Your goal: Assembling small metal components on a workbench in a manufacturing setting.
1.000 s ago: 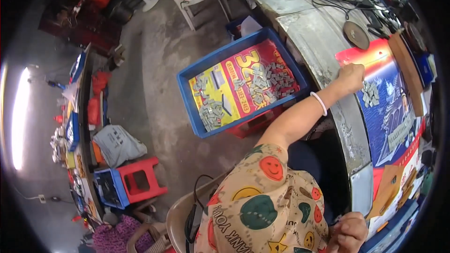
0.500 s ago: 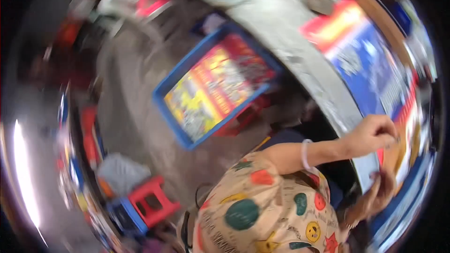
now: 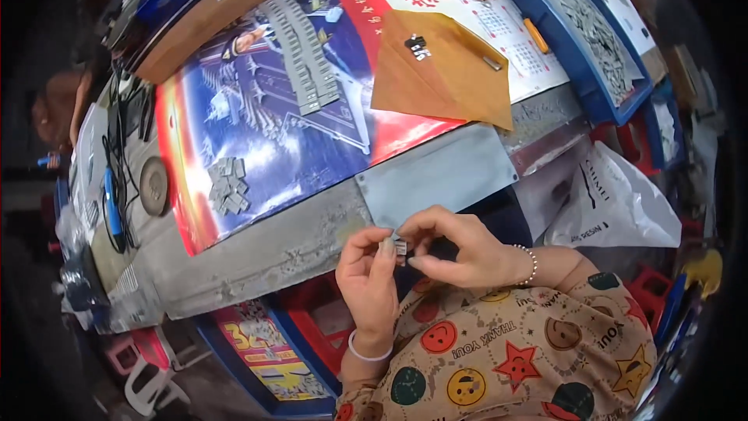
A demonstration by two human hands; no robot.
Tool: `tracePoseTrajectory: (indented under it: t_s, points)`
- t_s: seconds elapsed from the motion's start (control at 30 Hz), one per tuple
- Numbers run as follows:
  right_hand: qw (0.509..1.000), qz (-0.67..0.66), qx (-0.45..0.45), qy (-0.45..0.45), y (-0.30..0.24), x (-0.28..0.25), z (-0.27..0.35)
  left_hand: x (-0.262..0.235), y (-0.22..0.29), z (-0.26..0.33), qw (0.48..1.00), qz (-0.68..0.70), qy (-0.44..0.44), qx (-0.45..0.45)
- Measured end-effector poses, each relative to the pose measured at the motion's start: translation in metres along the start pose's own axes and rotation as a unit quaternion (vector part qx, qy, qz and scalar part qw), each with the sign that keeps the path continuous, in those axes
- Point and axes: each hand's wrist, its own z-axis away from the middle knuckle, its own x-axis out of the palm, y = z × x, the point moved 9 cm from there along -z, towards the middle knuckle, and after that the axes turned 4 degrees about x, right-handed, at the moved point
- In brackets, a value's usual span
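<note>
A small grey block-like part (image 3: pixel 400 247) is held close to my body, at the table's front edge. My left hand (image 3: pixel 368 277), with a white band at the wrist, pinches it between thumb and fingertips. From the other side my right hand (image 3: pixel 461 251), wearing a beaded bracelet, closes its thumb and forefinger on the same part. Fingers partly cover the part, so its exact kind is hidden. Just beyond the hands lies a pale blue sheet (image 3: pixel 432 175). Similar grey pieces stand in rows (image 3: pixel 300 47) on a glossy poster (image 3: pixel 312 152), and others form a loose pile (image 3: pixel 228 185).
Brown paper (image 3: pixel 444 70) carries small black and metal bits. Blue trays (image 3: pixel 545 35) stand at the right, above a white plastic bag (image 3: pixel 623 203). Leftward are a round dish (image 3: pixel 153 185), a blue-handled corded tool (image 3: pixel 111 204) and a cardboard box (image 3: pixel 206 27). Another tray (image 3: pixel 222 359) sits below the table.
The view has swung from the floor-side tray and stools at the left round to the tabletop. My hands now appear near the middle, close together on the small grey part.
</note>
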Motion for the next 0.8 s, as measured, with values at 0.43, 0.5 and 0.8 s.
tracePoseTrajectory:
  t_s: [0.43, 0.5, 0.8]
  points:
    - [0.913, -0.350, 0.195, -0.076, 0.044, -0.004, -0.012, 0.034, 0.036, -0.003, 0.906, -0.350, -0.134, 0.196]
    - [0.897, -0.372, 0.219, -0.091, 0.045, -0.004, -0.008, 0.048, 0.040, 0.003, 0.849, -0.441, -0.180, 0.227]
    - [0.980, -0.097, 0.136, -0.110, 0.023, -0.038, -0.002, 0.028, 0.025, 0.009, 0.906, -0.367, -0.136, 0.159]
